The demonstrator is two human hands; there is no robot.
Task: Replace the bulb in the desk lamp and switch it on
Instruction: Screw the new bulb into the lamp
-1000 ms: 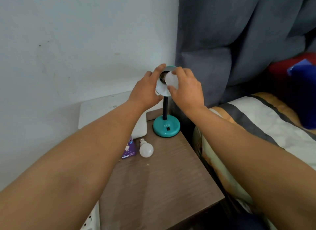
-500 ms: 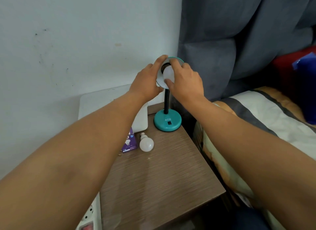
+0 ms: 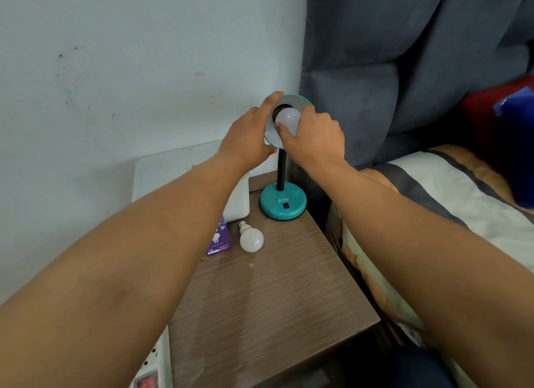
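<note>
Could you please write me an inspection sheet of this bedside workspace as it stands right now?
Surface: brown wood-grain bedside table, mostly bare at the front.
Job's things: teal desk lamp at the back edge, unlit; frosted white bulb at its shade's socket; second white bulb lying on the table.
Clutter: purple bulb carton; white flat box against the wall.
Grippers: left hand grips the shade's rim; right hand grips the bulb at the socket.
Cables: none seen; white power strip at lower left.
Surroundings: pale wall, grey curtain, striped bedding.

wooden nightstand, teal lamp, spare bulb, purple box
</note>
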